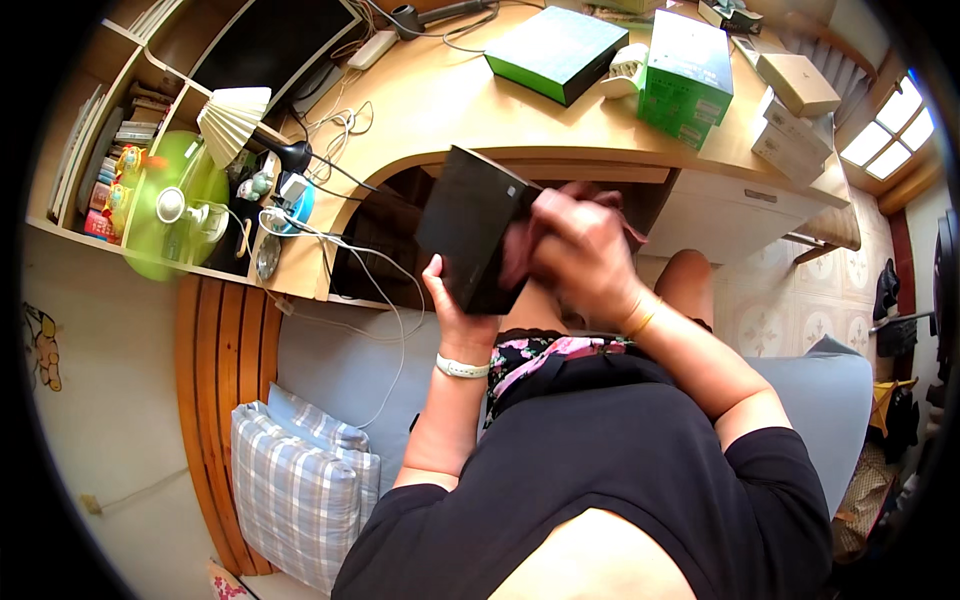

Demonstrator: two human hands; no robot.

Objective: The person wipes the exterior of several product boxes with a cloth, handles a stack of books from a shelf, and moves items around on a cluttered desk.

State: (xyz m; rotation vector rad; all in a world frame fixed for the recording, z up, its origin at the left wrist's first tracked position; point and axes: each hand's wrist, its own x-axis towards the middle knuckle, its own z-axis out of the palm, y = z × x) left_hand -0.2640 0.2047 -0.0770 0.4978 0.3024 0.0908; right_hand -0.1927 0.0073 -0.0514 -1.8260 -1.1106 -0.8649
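Note:
A black box [466, 217] with a small pale mark near one edge is tilted up in front of my lap. My left hand [461, 319] supports it from below, its thumb along the near left side. On the box's right side, my right hand [589, 251] grips a dark reddish cloth [517, 255], part of which lies against the box. Both this hand and the cloth are blurred, and the fingers partly cover the cloth. The fingers of my left hand are hidden behind the box.
Beyond the box runs a wooden desk [420, 90] with a curved cut-out. On it stand a black-and-green box [559, 52], a green box [686, 82], a small carton [799, 82] and a pleated-shade lamp [232, 120]. White cables [367, 255] hang off the left side. Plaid cushions [296, 487] lie at left.

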